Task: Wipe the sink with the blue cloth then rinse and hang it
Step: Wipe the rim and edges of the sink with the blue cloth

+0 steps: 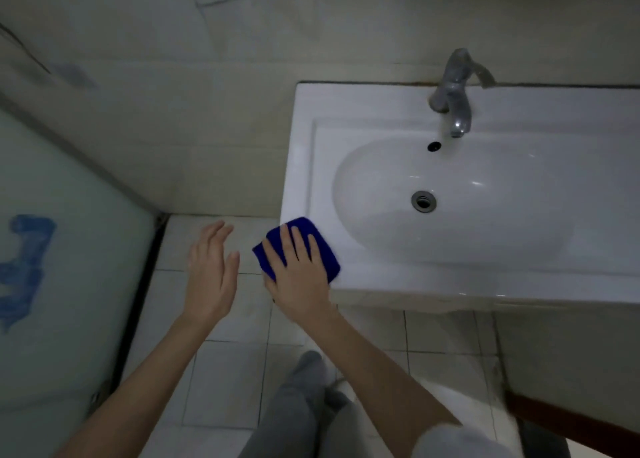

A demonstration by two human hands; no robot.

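A folded blue cloth (322,243) lies on the front left corner of the white sink (485,277), partly over the edge. My right hand (299,277) presses flat on top of the cloth with fingers spread, thumb at the cloth's near side. My left hand (211,274) hovers open in the air to the left of the sink, palm turned inward, holding nothing. The basin has a metal drain (423,200) in its middle and an overflow hole (433,146) at the back. A chrome faucet (453,97) stands behind the basin; no water runs from it.
A frosted glass panel (62,250) with blue marks stands at the left. Tiled wall (207,128) rises behind and left of the sink. White floor tiles (228,381) lie below, with my grey trouser legs (298,409) near the bottom.
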